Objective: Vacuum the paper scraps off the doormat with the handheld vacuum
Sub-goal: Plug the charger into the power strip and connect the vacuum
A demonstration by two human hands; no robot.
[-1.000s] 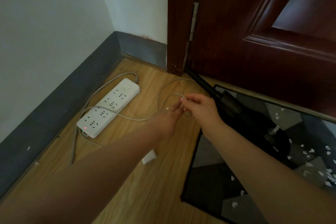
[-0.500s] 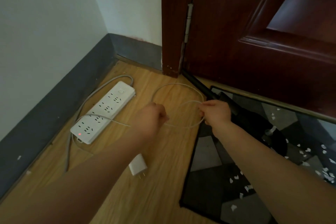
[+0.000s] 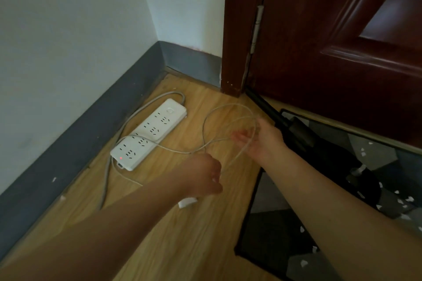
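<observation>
The handheld vacuum (image 3: 324, 150) lies on the doormat (image 3: 269, 235) at the right, a dark body with its long black nozzle reaching far-left toward the foot of the door frame. White paper scraps (image 3: 406, 201) are scattered over the grey and black patterned doormat, thickest near the right edge, with a few more near its near-left corner.

Just left of the vacuum, the right hand (image 3: 262, 141) is spread palm-up with its fingers loosely extended, and loops of a thin white cable (image 3: 226, 109) drape across the palm and fingers. The cable makes a wide loop on the floor on the far side of that hand and runs left across the power strip (image 3: 148, 133).

The left hand (image 3: 203, 178) hovers nearer, its fingers curled downward over the cable's near run; whether it actually pinches the cable cannot be told. A small white charger block (image 3: 187, 202) shows just beneath that hand on the wooden floor (image 3: 182, 246).

The white power strip lies at an angle along the left wall, a red light lit at its near end, with its thicker grey cord (image 3: 107, 171) curving round it. A dark red door (image 3: 342, 41) stands on the far side of the doormat, and a grey skirting board (image 3: 80, 139) lines the white walls.
</observation>
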